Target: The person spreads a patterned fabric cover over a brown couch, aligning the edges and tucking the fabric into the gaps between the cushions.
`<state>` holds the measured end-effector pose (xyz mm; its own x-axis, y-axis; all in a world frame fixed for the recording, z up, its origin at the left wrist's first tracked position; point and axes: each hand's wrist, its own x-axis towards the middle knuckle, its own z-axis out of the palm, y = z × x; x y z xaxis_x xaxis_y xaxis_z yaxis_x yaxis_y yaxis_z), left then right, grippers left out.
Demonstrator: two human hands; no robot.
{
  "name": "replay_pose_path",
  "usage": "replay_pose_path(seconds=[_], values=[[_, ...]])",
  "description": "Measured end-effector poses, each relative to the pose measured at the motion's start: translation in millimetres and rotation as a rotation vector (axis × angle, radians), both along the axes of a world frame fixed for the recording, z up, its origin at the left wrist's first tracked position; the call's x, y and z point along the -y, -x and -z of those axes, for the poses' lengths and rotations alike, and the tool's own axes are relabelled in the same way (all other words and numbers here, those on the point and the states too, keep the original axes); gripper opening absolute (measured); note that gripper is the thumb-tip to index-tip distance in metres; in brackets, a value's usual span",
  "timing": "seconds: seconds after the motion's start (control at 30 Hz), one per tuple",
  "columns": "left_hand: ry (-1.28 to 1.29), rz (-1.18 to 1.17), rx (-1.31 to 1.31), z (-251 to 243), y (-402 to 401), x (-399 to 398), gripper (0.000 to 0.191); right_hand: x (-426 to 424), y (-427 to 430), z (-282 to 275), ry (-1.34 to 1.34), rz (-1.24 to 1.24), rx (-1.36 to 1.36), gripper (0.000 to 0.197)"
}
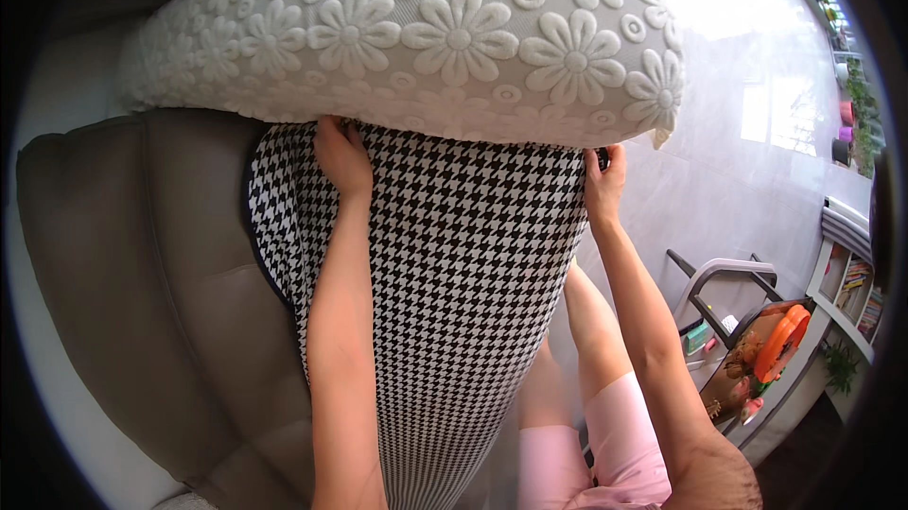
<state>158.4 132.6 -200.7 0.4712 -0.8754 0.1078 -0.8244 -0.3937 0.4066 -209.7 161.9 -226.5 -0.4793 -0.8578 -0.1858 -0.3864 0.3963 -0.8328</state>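
A black-and-white houndstooth cover [461, 240] with a dark edge lies over the seat of a grey-brown sofa [92, 226]. At the seat's far end bulges a pale, flower-embossed cushion or covered armrest [425, 49]. My left hand [343, 157] is at the cover's far edge, just below the embossed fabric, with its fingertips partly hidden. My right hand [605, 180] pinches the cover's far right corner, where a small dark piece shows between thumb and fingers.
The sofa's backrest runs down the left. Glossy pale floor tiles [716, 191] lie to the right. At lower right stand a grey-framed stool or chair [738, 269] and a small table bearing an orange dish [782, 343]. A bookshelf [855, 283] and potted plants [860, 106] line the far right.
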Motion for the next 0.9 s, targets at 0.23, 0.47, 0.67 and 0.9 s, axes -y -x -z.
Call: replay_pose_path(seconds=[0.23,0.47,0.67,0.9], values=[[0.022,0.795,0.124,-29,139,-56,0.052,-31,-30,-53,0.275,-0.714,-0.493,0.045],[-0.134,0.662,0.154,-23,161,-54,0.062,-18,-39,-52,0.266,-0.719,-0.550,0.057],[-0.275,0.601,0.150,-24,173,-39,0.053,8,-52,-33,0.121,-0.798,-0.656,0.039],[-0.211,0.591,0.238,-22,179,-47,0.059,5,-44,-31,0.138,-0.717,-0.528,0.034]])
